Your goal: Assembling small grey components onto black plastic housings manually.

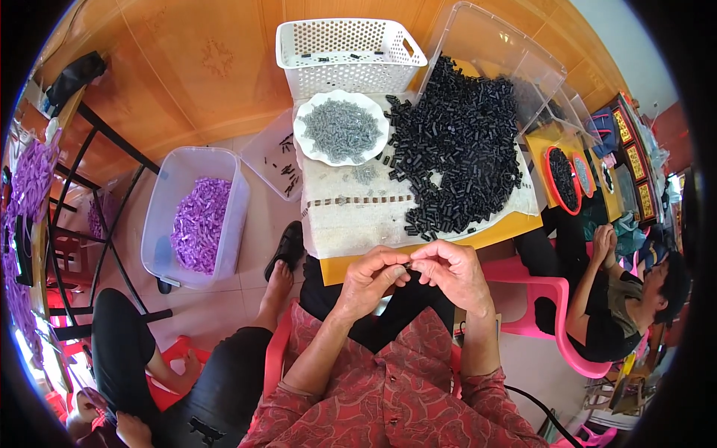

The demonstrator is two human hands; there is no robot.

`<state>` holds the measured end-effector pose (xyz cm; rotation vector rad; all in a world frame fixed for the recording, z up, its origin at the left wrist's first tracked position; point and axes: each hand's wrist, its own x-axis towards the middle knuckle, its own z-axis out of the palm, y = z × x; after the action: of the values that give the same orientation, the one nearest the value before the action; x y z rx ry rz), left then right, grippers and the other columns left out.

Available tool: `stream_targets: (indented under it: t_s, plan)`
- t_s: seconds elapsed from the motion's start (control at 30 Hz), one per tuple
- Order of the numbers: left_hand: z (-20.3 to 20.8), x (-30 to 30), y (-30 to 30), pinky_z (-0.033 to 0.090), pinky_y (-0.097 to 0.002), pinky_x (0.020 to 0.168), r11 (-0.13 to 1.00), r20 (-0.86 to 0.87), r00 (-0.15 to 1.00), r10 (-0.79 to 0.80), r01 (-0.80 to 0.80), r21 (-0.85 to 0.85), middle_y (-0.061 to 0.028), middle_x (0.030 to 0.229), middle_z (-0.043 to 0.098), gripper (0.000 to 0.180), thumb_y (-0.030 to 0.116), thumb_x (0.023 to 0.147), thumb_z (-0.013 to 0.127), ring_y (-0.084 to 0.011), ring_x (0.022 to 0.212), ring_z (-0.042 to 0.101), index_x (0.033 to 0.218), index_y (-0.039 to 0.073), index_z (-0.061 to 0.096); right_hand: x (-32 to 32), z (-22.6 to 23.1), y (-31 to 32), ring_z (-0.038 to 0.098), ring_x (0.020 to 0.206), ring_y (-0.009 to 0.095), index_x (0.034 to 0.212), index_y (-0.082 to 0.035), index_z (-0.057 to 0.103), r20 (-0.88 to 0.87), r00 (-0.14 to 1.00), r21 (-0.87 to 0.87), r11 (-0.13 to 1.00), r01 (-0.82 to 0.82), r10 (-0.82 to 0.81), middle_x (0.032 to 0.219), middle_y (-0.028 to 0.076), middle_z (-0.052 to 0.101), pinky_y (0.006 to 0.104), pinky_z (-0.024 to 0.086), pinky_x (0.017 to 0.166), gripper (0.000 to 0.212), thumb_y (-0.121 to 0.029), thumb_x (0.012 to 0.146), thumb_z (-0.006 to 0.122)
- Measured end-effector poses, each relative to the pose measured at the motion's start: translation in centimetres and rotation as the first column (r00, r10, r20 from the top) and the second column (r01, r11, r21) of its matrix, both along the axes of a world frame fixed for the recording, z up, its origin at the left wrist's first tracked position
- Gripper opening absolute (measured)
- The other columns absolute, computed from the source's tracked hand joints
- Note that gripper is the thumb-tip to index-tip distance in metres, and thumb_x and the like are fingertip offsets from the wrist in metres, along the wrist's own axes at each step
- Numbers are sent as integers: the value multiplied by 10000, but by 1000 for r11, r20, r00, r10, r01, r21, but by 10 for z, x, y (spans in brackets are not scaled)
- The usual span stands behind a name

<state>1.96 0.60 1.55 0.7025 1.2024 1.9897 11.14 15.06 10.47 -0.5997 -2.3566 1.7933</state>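
My left hand [371, 279] and my right hand [453, 274] meet at the front edge of the table, fingertips pinched together. Between them is a small dark piece [408, 265], mostly hidden by the fingers; it looks like the small black plastic parts on the table. Just beyond my hands spreads a large heap of these black parts [467, 149], lying on a whitish cloth [351, 231]. To the heap's left, a white scalloped plate [302, 145] carries many small clear-grey pieces [342, 127]. A few such pieces lie loose on the cloth below it.
A white perforated basket [351, 78] and a tipped clear bin [515, 37] stand at the back. On the floor at left, a clear tub [158, 224] holds purple pieces [200, 224]. People sit close on my left and right, one by a pink chair [534, 291].
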Motion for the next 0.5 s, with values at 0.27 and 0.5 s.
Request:
stream_targets:
  t_s: [0.27, 0.5]
  plan:
    - [-1, -1, 1, 528, -241, 711, 998, 161, 987, -27, 18, 59, -75, 926, 640, 209, 2, 939, 543, -120, 760, 632, 1136, -10, 612, 0, -4, -2, 602, 628, 66, 1002, 14, 648, -11, 1000, -56, 998, 10, -11, 817, 65, 681, 196, 492, 553, 116, -40, 909, 604]
    - [-6, -1, -2, 529, -225, 670, 998, 274, 961, -34, 17, 66, -42, 836, 647, 172, 53, 948, 558, -98, 735, 624, 1111, 14, 598, -6, -4, -8, 601, 653, 72, 993, -7, 674, -94, 994, 186, 982, -31, 49, 817, 43, 646, 206, 486, 570, 156, -21, 838, 690]
